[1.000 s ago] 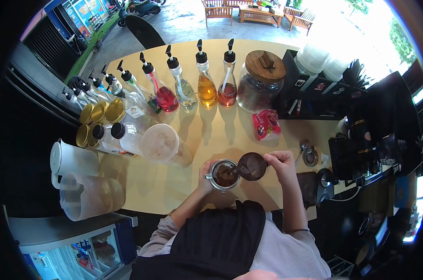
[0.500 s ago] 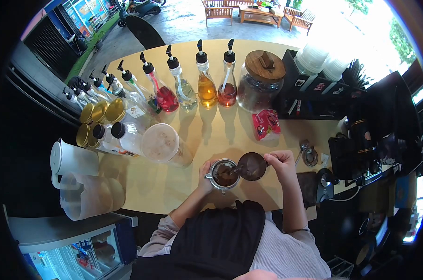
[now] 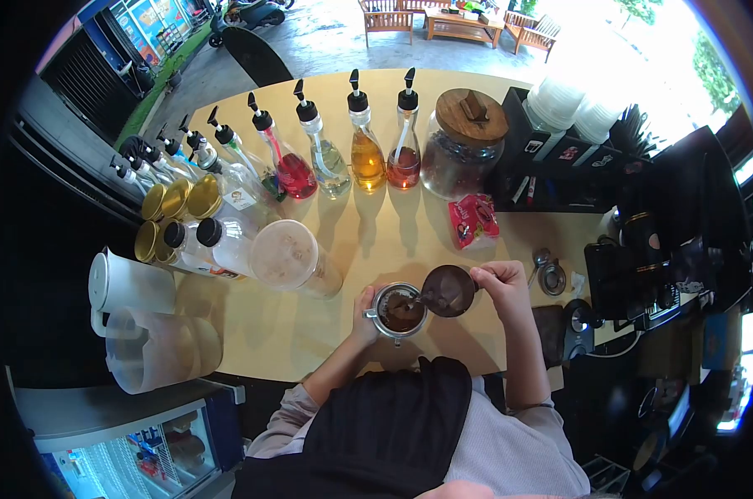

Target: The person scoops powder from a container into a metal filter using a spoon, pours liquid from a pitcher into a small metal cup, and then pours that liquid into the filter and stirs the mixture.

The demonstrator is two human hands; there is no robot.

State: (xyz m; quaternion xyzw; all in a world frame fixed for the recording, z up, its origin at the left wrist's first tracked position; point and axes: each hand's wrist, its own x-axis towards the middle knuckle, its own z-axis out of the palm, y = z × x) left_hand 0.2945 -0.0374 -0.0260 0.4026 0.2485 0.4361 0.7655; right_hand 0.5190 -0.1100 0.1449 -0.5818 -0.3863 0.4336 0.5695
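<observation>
My left hand is wrapped around the left side of a round metal-rimmed strainer with small side lugs; what it rests on is mostly hidden. Wet dark brown coffee grounds fill its middle. In my right hand is the handle of a dark round pitcher, tilted left with its spout over the strainer's right edge. A thin stream of liquid seems to run from the spout onto the grounds. Both hands are closed.
A tall lidded plastic container stands left of my hands, near white and clear jugs. Pump syrup bottles line the back, beside a wooden-lidded jar. A red packet, small spoon and black machine are right.
The pitcher and my right hand have shifted very slightly up. My left hand and the strainer stay in place as the pouring continues.
</observation>
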